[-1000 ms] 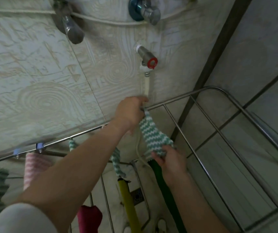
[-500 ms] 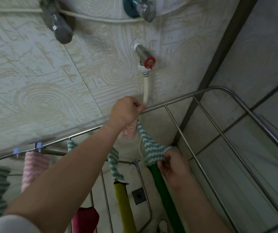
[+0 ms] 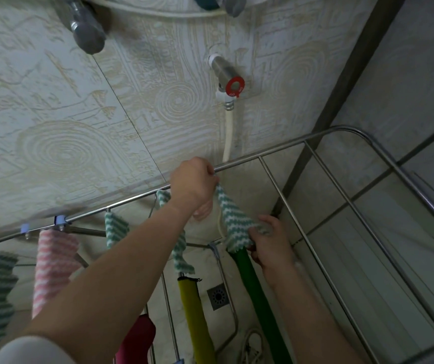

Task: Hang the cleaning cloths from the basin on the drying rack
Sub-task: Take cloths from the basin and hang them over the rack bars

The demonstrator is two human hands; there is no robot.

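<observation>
The drying rack [image 3: 284, 151] runs its top rail right under the fingertips of the left hand [image 3: 194, 185] and carries on well past them on both sides. The green-and-white striped cloth [image 3: 233, 219] stretches from those fingers at the rail down to the fingers of the right hand [image 3: 271, 240], taut between the two. It looks light, soft and limp, probably damp, so it should fold over the rail easily but could slide off if draped unevenly. Its corners and edges are the sensible places to hold. The left fingers are curled round the top corner against the rail, and the right thumb and fingers pinch the lower edge. Counted: one rack; five striped cloths, four green-and-white and one pink cloth [image 3: 53, 258], four of them hanging left of the left fingers; the basin is out of view
</observation>
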